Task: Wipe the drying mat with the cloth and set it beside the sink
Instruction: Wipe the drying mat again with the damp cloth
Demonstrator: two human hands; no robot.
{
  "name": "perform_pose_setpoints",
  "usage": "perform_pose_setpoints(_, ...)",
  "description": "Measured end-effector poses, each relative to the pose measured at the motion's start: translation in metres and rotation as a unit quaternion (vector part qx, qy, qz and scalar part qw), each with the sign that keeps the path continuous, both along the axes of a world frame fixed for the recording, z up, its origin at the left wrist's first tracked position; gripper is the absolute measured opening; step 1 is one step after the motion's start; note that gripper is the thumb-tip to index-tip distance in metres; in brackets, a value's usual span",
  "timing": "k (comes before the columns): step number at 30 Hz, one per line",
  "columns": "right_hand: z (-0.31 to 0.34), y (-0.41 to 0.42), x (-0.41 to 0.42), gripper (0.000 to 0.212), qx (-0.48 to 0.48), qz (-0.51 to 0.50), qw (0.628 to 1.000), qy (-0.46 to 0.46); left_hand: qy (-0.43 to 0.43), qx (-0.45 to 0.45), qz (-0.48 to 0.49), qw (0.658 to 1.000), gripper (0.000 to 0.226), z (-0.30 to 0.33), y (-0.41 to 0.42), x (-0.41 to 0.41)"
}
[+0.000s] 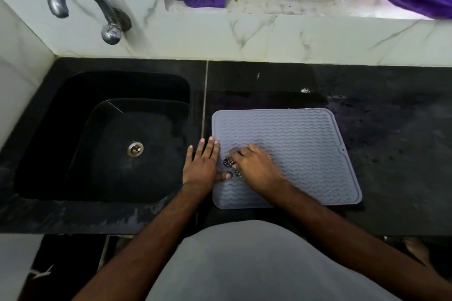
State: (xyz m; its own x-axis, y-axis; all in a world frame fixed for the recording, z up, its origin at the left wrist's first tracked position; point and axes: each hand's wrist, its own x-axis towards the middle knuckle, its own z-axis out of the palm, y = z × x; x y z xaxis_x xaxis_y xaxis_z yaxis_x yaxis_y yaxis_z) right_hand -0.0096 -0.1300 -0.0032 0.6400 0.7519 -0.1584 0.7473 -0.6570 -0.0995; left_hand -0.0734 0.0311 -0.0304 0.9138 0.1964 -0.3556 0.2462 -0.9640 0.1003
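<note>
Cloth point(230, 165) mostly hidden under right hand point(254, 168)

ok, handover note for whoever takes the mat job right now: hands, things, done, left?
Left hand: flat, fingers straight, on the counter at the mat's left edge, thumb on the mat.
Right hand: fingers curled over a small dark patterned cloth, pressing it on the grey mat, near its left side.
Mat lies flat on the counter, right of the sink.
Done: cloth is on the mat; how much is wiped cannot be told.
Left: finish wiping, leave mat beside the sink.
</note>
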Motion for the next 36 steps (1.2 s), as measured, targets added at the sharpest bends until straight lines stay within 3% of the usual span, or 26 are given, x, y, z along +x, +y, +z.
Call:
perform_pose_setpoints(4,-0.01,-0.017,-0.014,0.054,0.014,-0.036,0.999,0.016,-0.014,-0.013,-0.012,1.0,0.107,-0.006,0.005,-0.003)
perform_pose_setpoints(10,0.006,0.005,-0.001,0.04,0.047,-0.065,0.994,0.068,-0.018,-0.029,-0.025,0.999,0.107,-0.007,0.01,-0.004)
perform_pose_setpoints(12,0.01,0.015,0.002,0.04,0.056,-0.065,0.995,0.05,-0.022,-0.027,-0.019,0.999,0.108,-0.008,0.01,-0.005)
perform_pose_setpoints(16,0.008,0.034,-0.001,0.042,-0.015,-0.029,0.999,0.036,-0.024,-0.014,-0.01,1.0,0.11,-0.009,0.008,-0.003)
perform_pose_setpoints(29,0.01,0.012,-0.003,0.033,-0.077,-0.107,0.99,-0.044,0.003,0.004,0.015,1.0,0.11,-0.007,0.001,0.002)
perform_pose_setpoints(36,0.006,-0.017,0.0,0.047,-0.094,-0.116,0.987,-0.059,0.01,0.011,0.03,0.999,0.111,-0.004,-0.004,0.001)
